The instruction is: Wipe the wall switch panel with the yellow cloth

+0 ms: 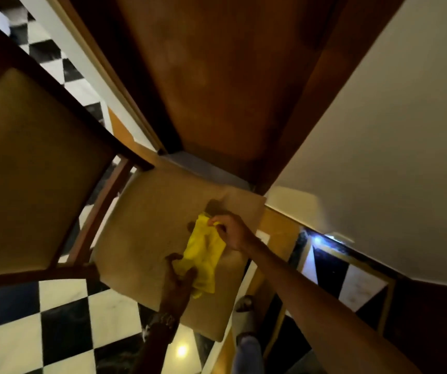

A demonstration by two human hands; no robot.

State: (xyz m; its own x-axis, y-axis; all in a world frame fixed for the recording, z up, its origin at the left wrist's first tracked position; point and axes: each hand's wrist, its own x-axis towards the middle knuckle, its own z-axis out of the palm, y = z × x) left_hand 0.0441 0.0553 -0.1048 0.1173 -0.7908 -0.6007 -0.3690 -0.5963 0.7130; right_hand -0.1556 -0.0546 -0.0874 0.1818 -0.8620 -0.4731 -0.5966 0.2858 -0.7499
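Chair seat (pixel 146 228): tan upholstered cushion, wooden frame, standing on the checkered floor (pixel 55 319) of black and white tiles. Yellow cloth (pixel 203 255) lies crumpled on the cushion, toward its right side. My left hand (pixel 177 282) rests on the cushion at the cloth's lower edge; my right hand (pixel 230 230) pinches its upper corner.

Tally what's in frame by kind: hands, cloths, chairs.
Hands: 2, left hand and right hand, both gripping the cloth
Yellow cloth: 1, on the chair seat
Chair: 1, beige cushioned, wooden frame
Total: 4
No switch panel is visible in this view.
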